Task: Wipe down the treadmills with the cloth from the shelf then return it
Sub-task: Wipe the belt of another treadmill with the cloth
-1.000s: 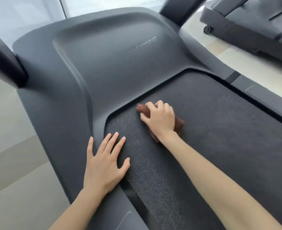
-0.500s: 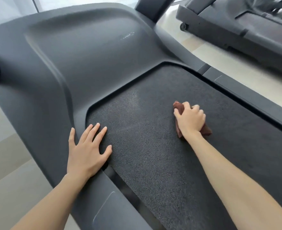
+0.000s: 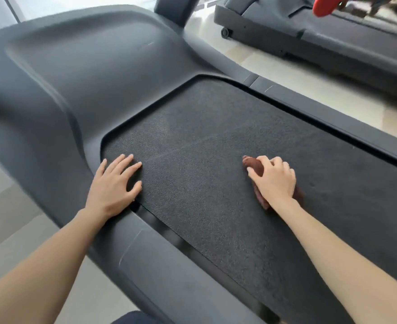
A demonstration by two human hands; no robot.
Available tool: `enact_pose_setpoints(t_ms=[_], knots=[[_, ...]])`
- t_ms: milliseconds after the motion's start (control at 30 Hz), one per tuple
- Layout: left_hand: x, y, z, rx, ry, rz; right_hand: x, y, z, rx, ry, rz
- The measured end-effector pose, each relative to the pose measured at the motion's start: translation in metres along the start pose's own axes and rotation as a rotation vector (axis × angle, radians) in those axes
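The brown cloth (image 3: 253, 166) has been swept from the belt's (image 3: 216, 183) left edge toward its middle, clamped under the right hand (image 3: 273, 178); the left hand (image 3: 113, 185) is spread flat, empty, for support.

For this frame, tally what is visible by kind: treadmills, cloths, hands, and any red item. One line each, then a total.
Dark grey treadmills: 2, the near one being wiped and a second across the floor.
Brown cloths: 1, the crumpled cloth under the right hand.
Bare hands: 2, left hand flat, right hand on the cloth.
Red objects: 1, a blurred red shape, kind unclear.
Total: 6
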State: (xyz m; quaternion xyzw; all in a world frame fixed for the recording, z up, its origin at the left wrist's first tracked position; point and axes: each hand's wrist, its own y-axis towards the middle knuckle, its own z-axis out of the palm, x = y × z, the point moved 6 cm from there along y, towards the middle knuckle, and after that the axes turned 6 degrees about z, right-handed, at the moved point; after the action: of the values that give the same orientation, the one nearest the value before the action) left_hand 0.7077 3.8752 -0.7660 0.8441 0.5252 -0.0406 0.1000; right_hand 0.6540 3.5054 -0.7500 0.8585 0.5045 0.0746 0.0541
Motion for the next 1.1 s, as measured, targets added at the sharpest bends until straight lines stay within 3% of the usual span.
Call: enact_pose_setpoints(t_ms=[33, 100, 233, 333, 433, 533, 633, 700, 867, 1100], knots=[[-0.009, 0.0, 0.0, 0.017, 0.0, 0.078, -0.008, 0.002, -0.001, -0.003, 0.004, 0.092], [-0.033, -0.001, 0.004, 0.066, -0.024, 0.161, 0.006, -0.011, -0.002, -0.018, -0.007, 0.095], [-0.113, -0.002, 0.03, 0.169, -0.085, 0.261, 0.042, -0.091, -0.009, -0.103, 0.049, -0.297], [-0.14, -0.005, 0.044, 0.21, -0.002, 0.339, 0.007, -0.108, -0.016, -0.103, 0.105, -0.397], [-0.134, -0.005, 0.047, 0.184, 0.018, 0.337, -0.068, -0.066, -0.016, -0.098, 0.042, -0.203], [-0.137, -0.004, 0.048, 0.168, 0.012, 0.349, -0.136, -0.007, -0.012, -0.074, -0.01, 0.141], [-0.139, -0.005, 0.047, 0.161, -0.017, 0.358, -0.15, 0.025, -0.002, -0.075, -0.046, 0.433], [-0.139, -0.005, 0.045, 0.154, -0.026, 0.355, -0.137, 0.027, 0.0, -0.09, -0.084, 0.458], [-0.14, -0.006, 0.043, 0.153, -0.024, 0.343, -0.073, -0.024, -0.012, -0.086, -0.058, 0.075], [-0.139, -0.009, 0.044, 0.167, -0.03, 0.335, -0.009, -0.184, -0.026, -0.09, 0.171, -0.405]])
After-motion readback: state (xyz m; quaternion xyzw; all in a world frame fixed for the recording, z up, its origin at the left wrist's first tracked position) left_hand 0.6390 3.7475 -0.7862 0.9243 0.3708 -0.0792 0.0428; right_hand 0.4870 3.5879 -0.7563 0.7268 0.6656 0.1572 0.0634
